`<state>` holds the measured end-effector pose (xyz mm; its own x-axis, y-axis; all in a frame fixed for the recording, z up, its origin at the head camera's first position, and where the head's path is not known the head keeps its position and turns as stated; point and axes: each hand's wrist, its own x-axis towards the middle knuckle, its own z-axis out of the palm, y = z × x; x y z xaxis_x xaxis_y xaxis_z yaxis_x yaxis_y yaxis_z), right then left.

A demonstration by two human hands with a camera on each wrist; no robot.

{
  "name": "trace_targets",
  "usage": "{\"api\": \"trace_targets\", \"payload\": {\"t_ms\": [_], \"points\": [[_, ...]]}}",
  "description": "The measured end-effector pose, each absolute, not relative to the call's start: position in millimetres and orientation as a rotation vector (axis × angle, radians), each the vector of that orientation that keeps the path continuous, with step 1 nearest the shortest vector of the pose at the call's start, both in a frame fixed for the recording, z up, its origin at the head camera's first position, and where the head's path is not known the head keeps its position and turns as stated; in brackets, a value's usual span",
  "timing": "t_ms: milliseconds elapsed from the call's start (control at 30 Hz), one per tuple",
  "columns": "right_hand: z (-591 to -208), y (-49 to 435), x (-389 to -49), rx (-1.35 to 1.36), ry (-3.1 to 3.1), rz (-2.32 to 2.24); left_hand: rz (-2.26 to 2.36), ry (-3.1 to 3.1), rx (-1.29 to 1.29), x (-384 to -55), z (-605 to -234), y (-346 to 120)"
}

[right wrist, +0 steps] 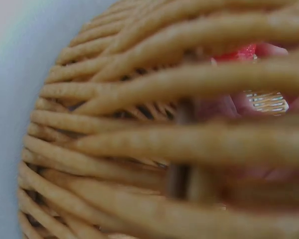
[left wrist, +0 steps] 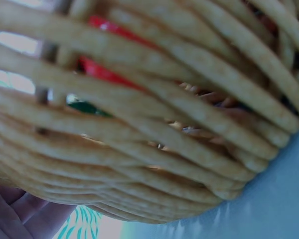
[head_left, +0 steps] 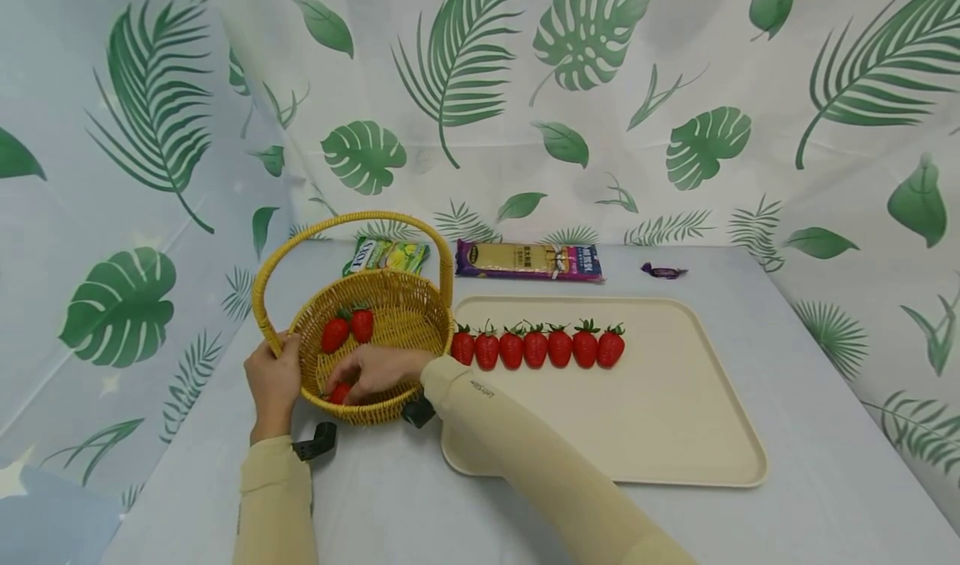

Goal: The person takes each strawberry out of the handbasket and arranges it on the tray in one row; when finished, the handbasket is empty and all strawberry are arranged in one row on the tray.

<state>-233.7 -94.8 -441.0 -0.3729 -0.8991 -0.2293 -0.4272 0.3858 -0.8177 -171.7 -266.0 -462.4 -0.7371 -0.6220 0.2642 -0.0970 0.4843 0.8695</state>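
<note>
A yellow wicker basket [head_left: 375, 411] with a tall handle stands tilted toward me on the left of the table. My left hand [head_left: 273, 379] grips its left rim near the foot of the handle; in the left wrist view, fingers [left wrist: 37, 216] show beside the weave. My right hand [head_left: 381, 370] reaches inside and pinches a strawberry [head_left: 340, 393] near the front wall. Two more strawberries [head_left: 335, 334] lie deeper in the basket. Through the weave, the right wrist view shows a bit of red strawberry [right wrist: 237, 53] by the fingers.
Right of the basket lies a beige tray [head_left: 637, 432], under my right forearm, with a row of several strawberries [head_left: 535, 348]. Behind are a green snack bag [head_left: 390, 254], a purple-and-gold packet [head_left: 528, 261] and a small wrapped candy [head_left: 663, 271]. Leaf-print cloth walls surround the table.
</note>
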Motion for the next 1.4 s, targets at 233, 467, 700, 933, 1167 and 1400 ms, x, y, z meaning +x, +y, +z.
{"api": "trace_targets", "payload": {"t_ms": [233, 467, 700, 933, 1167, 1400], "points": [[-434, -83, -230, -1.081, 1.998, -1.088, -1.236, -2.182, 0.608, -172, -464, -265], [-417, -55, -227, -1.079, 2.174, -1.254, -1.228, -2.184, 0.608, -171, -464, -266], [-411, -19, -223, -0.925, 2.257, -1.473, -1.232, -2.184, 0.61, -171, -462, -266], [-413, 12, -211, -0.84, 2.246, -1.631, -1.227, -2.192, 0.623, -171, -462, -266], [-420, 44, -203, -0.751, 2.235, -1.754, -1.236, -2.194, 0.621, -171, -460, -266], [-421, 81, -204, -0.616, 2.247, -1.835, -1.227, -2.191, 0.611, -171, -460, -265]]}}
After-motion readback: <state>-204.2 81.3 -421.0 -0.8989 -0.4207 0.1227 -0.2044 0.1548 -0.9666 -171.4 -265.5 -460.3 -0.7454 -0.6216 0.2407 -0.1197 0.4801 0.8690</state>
